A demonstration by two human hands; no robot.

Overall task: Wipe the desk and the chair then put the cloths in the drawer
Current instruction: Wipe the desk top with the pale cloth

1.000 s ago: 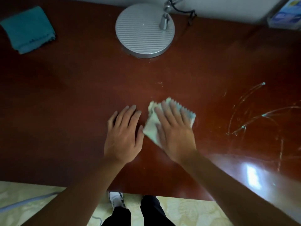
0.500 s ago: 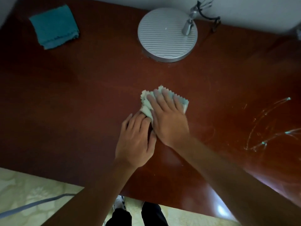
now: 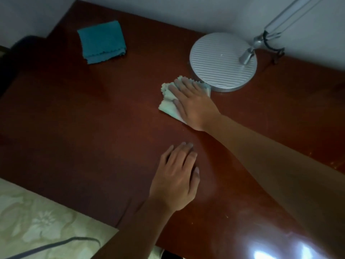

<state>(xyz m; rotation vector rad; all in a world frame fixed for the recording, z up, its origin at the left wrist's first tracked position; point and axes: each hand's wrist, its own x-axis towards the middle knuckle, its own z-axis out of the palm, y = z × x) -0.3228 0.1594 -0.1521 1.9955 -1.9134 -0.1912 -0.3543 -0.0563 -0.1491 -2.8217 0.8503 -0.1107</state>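
My right hand (image 3: pixel 194 107) presses flat, fingers straight, on the pale cloth (image 3: pixel 169 105) just beside the lamp base (image 3: pixel 222 60); left hand (image 3: pixel 177 176) braces open on the table (image 3: pixel 93 137); I should sweep left with even pressure, skirting the base.

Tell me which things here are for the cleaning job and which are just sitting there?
For the job: pale cloth under the right hand; teal cloth; desk; left hand, flat on the desk.
Just sitting there: lamp base; lamp cord.
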